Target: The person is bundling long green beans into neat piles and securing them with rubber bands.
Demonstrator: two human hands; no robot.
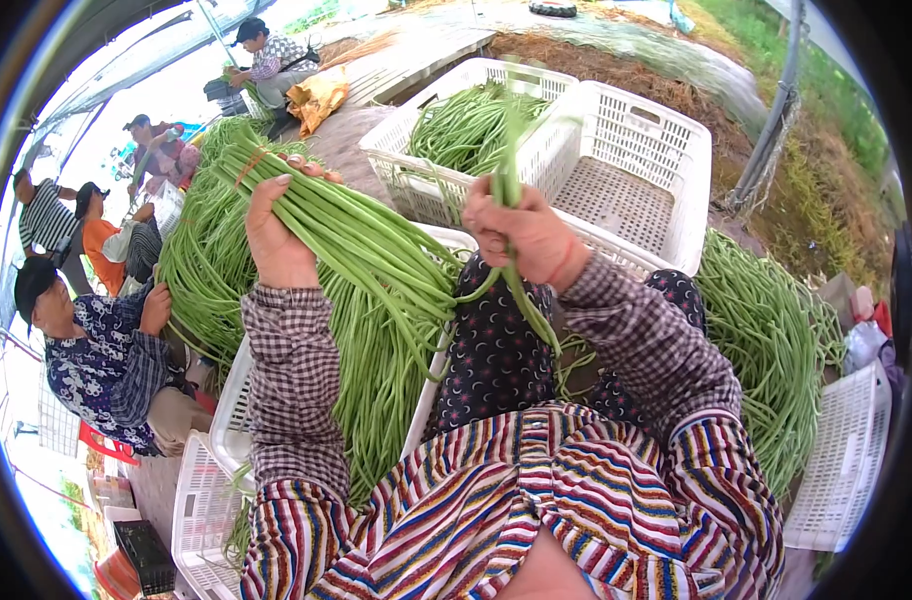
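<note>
My left hand point(283, 232) is closed around a thick bundle of long green beans point(358, 225), which slants down to the right. A reddish band circles the bundle near its upper left end. My right hand point(527, 229) grips a few separate long beans point(517, 289) upright over my knees; their upper ends are blurred, and their lower ends hang beside the bundle's tips. Below my left hand, more long beans point(373, 390) fill a white plastic crate point(422, 424) at my side. A reddish band is around my right wrist.
Ahead stand a white crate part-filled with beans point(474, 127) and a white crate point(632, 172) with its floor visible. Bean heaps lie at left point(208, 247) and right point(763, 360). A co-worker point(103, 352) sits close on the left; several other people are farther back. A metal post point(771, 112) rises at right.
</note>
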